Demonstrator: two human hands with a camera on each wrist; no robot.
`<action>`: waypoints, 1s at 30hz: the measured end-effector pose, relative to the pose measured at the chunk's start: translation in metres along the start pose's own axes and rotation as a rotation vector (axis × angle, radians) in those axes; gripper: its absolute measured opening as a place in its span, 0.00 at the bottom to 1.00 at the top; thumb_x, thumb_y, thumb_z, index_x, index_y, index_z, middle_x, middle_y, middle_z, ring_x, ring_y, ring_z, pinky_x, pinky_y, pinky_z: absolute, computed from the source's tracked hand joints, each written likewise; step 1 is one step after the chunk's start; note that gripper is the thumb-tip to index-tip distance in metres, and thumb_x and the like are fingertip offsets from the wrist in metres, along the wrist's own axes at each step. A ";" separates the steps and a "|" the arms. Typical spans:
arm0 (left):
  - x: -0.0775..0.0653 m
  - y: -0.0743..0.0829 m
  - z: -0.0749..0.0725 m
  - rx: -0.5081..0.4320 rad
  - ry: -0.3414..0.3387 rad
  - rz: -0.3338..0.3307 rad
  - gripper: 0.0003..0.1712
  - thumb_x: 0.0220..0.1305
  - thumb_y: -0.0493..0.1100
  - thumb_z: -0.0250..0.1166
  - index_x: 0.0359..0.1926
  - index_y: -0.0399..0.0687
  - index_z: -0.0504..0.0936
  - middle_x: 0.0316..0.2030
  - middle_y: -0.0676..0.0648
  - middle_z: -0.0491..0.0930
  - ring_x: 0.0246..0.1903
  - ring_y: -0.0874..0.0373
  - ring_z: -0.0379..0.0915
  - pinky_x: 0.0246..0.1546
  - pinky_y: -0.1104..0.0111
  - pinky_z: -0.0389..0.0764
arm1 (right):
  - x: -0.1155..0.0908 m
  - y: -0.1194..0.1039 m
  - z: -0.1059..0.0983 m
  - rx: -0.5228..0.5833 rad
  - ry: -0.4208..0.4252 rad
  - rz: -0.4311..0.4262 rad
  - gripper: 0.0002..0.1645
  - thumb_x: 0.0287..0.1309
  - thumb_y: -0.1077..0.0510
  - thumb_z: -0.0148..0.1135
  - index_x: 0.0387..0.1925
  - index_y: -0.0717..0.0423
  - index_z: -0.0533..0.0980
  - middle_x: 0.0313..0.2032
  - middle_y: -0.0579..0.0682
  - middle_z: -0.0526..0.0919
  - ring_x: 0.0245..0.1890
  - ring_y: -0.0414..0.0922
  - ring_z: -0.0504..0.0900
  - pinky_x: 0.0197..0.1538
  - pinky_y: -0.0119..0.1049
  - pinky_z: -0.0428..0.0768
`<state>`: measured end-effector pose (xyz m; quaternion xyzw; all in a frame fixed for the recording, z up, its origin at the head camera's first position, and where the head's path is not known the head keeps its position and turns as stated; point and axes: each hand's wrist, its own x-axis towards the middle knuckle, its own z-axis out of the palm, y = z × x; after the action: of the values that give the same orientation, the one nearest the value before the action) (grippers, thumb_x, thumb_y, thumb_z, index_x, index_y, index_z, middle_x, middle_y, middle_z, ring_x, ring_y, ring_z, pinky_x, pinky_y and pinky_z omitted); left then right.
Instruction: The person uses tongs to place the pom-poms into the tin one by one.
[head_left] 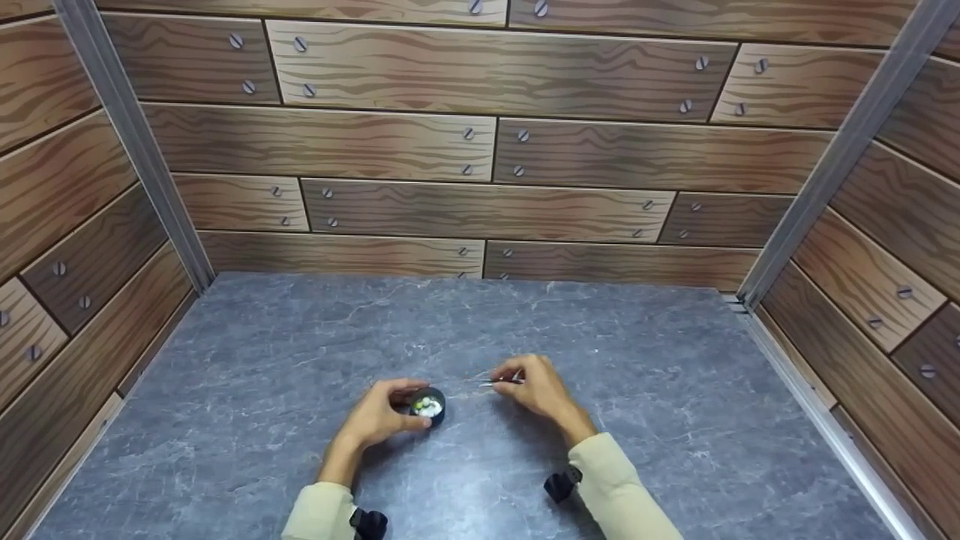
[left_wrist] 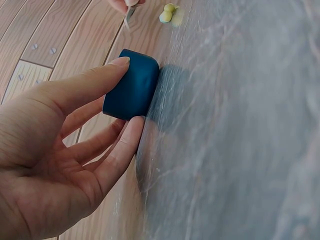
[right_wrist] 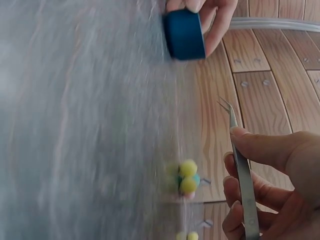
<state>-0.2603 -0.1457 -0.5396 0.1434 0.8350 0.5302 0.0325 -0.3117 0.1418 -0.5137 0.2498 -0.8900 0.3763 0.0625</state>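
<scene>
A small dark blue cup [left_wrist: 132, 86] stands on the table, and my left hand [head_left: 381, 414] holds it between thumb and fingers. White and yellow-green bits [head_left: 427, 406] lie inside, seen from above in the head view. To the right of the cup, my right hand [head_left: 536, 386] pinches silver tweezers [right_wrist: 244, 182] with a bent tip. Their two points stand slightly apart with nothing between them, aimed toward the cup side. In the right wrist view, yellow balls [right_wrist: 188, 176] with a teal one behind them sit on the table near the tweezers.
The grey marbled tabletop [head_left: 315, 330] spreads around both hands. Wood-patterned walls [head_left: 480, 150] enclose its back and sides, with metal posts [head_left: 825, 150] at the corners. More yellow balls [right_wrist: 192, 235] show at the bottom edge of the right wrist view.
</scene>
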 end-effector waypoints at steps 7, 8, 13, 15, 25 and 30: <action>0.001 -0.001 -0.001 -0.005 -0.003 0.015 0.33 0.51 0.36 0.81 0.60 0.37 0.82 0.54 0.35 0.86 0.54 0.40 0.82 0.59 0.46 0.80 | -0.003 0.013 -0.012 -0.022 0.006 0.017 0.05 0.53 0.63 0.76 0.34 0.58 0.89 0.30 0.54 0.91 0.29 0.40 0.80 0.35 0.27 0.75; 0.001 -0.001 -0.001 -0.007 -0.003 0.018 0.33 0.51 0.36 0.81 0.60 0.37 0.82 0.54 0.35 0.86 0.54 0.40 0.82 0.59 0.46 0.80 | -0.003 0.015 -0.013 -0.027 0.006 0.019 0.05 0.53 0.63 0.76 0.34 0.58 0.89 0.30 0.54 0.91 0.29 0.41 0.80 0.35 0.27 0.75; 0.001 -0.001 -0.001 0.001 -0.002 0.004 0.33 0.52 0.37 0.81 0.61 0.38 0.82 0.55 0.35 0.85 0.55 0.40 0.82 0.59 0.46 0.80 | -0.005 0.024 -0.020 -0.028 0.015 0.039 0.05 0.53 0.64 0.76 0.33 0.59 0.89 0.30 0.55 0.90 0.28 0.41 0.80 0.33 0.27 0.74; 0.000 -0.001 -0.001 0.010 0.002 -0.014 0.33 0.52 0.38 0.81 0.60 0.39 0.83 0.55 0.36 0.85 0.55 0.41 0.82 0.59 0.46 0.80 | -0.006 0.027 -0.022 -0.028 0.016 0.055 0.04 0.53 0.65 0.76 0.33 0.59 0.89 0.30 0.55 0.90 0.28 0.40 0.79 0.33 0.27 0.74; -0.001 0.000 -0.001 0.015 0.006 -0.036 0.33 0.52 0.38 0.81 0.60 0.41 0.83 0.56 0.36 0.85 0.56 0.41 0.81 0.60 0.46 0.79 | -0.011 0.040 -0.033 -0.055 0.031 0.067 0.05 0.53 0.65 0.75 0.33 0.58 0.89 0.30 0.55 0.90 0.29 0.42 0.81 0.34 0.29 0.75; 0.000 0.001 -0.001 0.011 0.002 -0.034 0.33 0.52 0.38 0.81 0.60 0.40 0.83 0.56 0.36 0.85 0.55 0.41 0.82 0.59 0.46 0.80 | -0.011 0.044 -0.035 -0.061 0.041 0.062 0.05 0.51 0.66 0.76 0.33 0.59 0.89 0.29 0.55 0.90 0.28 0.43 0.81 0.34 0.28 0.75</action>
<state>-0.2602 -0.1463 -0.5386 0.1290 0.8402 0.5251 0.0399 -0.3263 0.1969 -0.5208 0.2125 -0.9068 0.3559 0.0766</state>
